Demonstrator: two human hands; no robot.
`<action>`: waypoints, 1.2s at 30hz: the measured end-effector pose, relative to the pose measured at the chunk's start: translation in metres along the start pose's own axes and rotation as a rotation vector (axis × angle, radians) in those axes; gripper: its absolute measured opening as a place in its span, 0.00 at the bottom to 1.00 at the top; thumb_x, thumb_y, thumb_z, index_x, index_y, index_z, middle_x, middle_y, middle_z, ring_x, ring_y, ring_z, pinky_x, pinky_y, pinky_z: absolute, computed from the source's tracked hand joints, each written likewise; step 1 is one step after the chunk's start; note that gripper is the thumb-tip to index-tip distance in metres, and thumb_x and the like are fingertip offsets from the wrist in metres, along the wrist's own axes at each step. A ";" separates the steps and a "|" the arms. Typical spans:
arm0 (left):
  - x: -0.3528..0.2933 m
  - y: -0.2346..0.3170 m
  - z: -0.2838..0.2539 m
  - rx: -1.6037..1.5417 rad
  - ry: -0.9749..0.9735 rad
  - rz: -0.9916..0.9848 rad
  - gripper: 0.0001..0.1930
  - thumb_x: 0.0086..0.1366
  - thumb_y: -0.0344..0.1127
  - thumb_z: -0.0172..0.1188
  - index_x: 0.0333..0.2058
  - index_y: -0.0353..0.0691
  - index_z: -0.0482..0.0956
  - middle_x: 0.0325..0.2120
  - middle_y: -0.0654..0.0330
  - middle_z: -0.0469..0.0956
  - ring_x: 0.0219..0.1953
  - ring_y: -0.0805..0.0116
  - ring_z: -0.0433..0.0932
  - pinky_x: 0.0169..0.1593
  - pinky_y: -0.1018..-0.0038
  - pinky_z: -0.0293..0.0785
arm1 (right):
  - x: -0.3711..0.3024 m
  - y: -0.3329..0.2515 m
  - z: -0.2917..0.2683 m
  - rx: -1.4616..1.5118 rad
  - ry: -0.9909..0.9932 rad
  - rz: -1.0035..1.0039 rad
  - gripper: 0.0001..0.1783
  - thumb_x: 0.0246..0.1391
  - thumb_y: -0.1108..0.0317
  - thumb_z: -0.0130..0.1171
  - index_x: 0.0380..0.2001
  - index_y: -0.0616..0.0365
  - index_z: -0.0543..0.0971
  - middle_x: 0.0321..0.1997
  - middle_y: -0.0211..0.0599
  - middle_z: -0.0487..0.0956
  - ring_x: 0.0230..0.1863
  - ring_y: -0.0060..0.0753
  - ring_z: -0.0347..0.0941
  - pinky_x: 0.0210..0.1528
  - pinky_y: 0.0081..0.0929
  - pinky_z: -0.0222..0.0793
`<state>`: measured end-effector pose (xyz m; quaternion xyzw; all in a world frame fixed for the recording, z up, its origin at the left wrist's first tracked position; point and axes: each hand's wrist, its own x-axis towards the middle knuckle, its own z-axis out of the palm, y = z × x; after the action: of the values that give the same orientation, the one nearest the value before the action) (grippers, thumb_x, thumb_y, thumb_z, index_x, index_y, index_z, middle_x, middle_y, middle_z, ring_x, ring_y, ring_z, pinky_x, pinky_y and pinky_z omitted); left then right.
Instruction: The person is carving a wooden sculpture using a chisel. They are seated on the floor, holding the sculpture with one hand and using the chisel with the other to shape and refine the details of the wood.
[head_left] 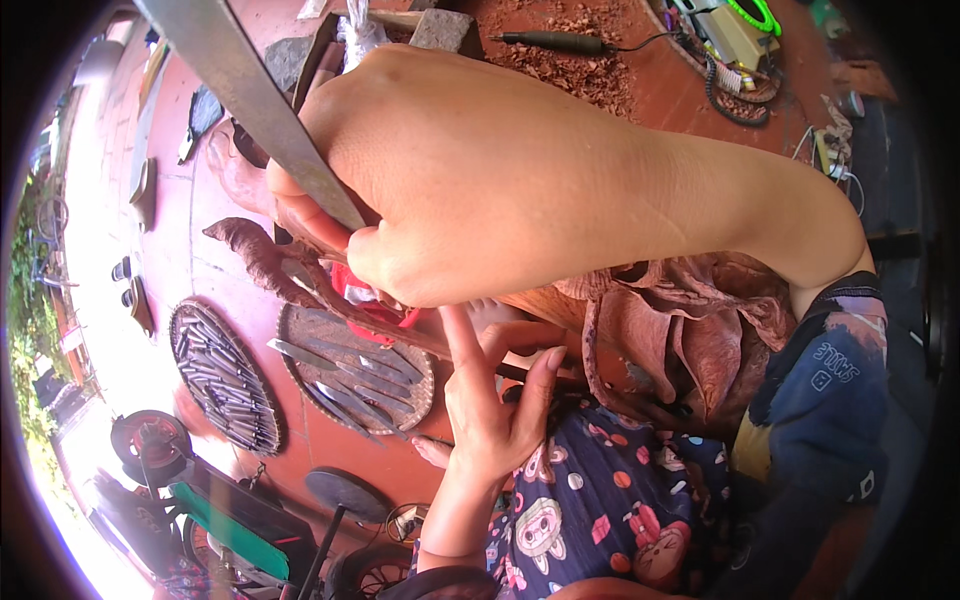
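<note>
My right hand (430, 180) reaches across from the right, closed around a long flat metal blade (250, 95) that slants to the upper left. Below it lies a reddish-brown wood carving (650, 340) with curling, leaf-like petals and thin stems. One stem ends in a twisted bud (258, 262) at the left. My left hand (490, 405) comes from the lower edge and grips a stem of the carving, its index finger laid across the wood and its thumb apart. The right hand hides part of the carving and the blade's lower end. Patterned dark cloth (610, 500) covers my lap.
Two round woven trays stand at the left, one with many slim dark rods (225, 380), the other with several flat carving chisels (365, 380). A corded pen-shaped tool (550, 42) lies among wood shavings (590, 80). A basket of tools (730, 50) and a scooter (230, 520) are farther out.
</note>
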<state>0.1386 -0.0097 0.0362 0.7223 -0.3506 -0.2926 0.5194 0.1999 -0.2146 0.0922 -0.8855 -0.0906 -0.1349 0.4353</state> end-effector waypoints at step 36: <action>0.031 0.013 0.004 -0.011 0.174 0.014 0.55 0.65 0.26 0.63 0.70 0.28 0.22 0.31 0.51 0.82 0.28 0.61 0.83 0.33 0.71 0.79 | 0.017 -0.008 -0.014 0.081 -0.211 0.168 0.03 0.46 0.76 0.63 0.27 0.64 0.83 0.25 0.36 0.83 0.30 0.27 0.80 0.35 0.25 0.74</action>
<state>0.1509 -0.0400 0.0456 0.7395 -0.3078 -0.2269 0.5540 0.2119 -0.2196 0.1119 -0.8810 -0.0670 -0.0002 0.4683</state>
